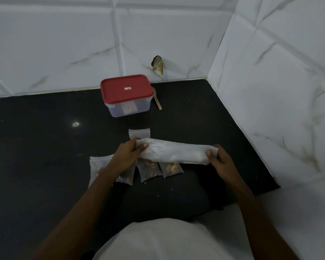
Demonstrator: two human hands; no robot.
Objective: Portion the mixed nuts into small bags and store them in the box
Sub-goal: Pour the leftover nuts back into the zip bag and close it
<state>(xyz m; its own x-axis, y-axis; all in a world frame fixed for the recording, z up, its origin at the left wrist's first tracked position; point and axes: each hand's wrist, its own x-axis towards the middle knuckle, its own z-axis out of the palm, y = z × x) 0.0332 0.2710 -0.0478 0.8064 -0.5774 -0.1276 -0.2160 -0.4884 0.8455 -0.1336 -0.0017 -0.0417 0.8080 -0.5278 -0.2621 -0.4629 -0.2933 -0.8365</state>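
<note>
A: Nut bags, four small clear ones, lie flat in a row on the black bench, right in front of the person. Nuts show in the three on the right; the leftmost is partly under the left forearm, contents unclear

B: Hands?

A: Left hand and right hand each grip one end of a white plastic bag, rolled or folded into a long bundle. It's held level just above the row and covers the tops of the small bags

B: State of the fingers?

A: Left fingers are curled over the left end with the thumb on the front, clamped on it. Right thumb and fingers pinch the right end the same way

B: Box?

A: Clear plastic box stands at the back of the bench near the wall, with its red lid on. Can't tell what's inside

B: Anything else?

A: One empty small zip bag lies flat between the box and the white plastic bag, its near edge hidden behind the bundle. A wooden spoon lies just right of the box, its bowl end tucked behind it. The marble-look wall has a broken hole above the spoon
</note>
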